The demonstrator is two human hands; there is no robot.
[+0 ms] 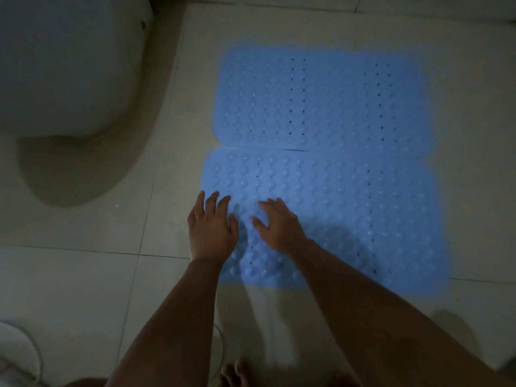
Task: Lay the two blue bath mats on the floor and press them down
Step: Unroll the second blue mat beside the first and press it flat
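Two blue bath mats with raised bumps and small holes lie flat on the tiled floor, edge to edge. The far mat (321,99) sits beyond the near mat (363,213), and a thin dark seam shows between them. My left hand (210,227) lies flat, fingers spread, on the near mat's left edge, partly over the tile. My right hand (276,227) rests palm down on the near mat just to the right of it, fingers straight. Neither hand holds anything.
A white toilet (64,68) stands at the upper left on a curved base (81,174). Pale floor tiles (83,280) surround the mats. A wall runs along the top. My toes (237,372) show at the bottom edge, and a white rounded object (16,356) at the bottom left.
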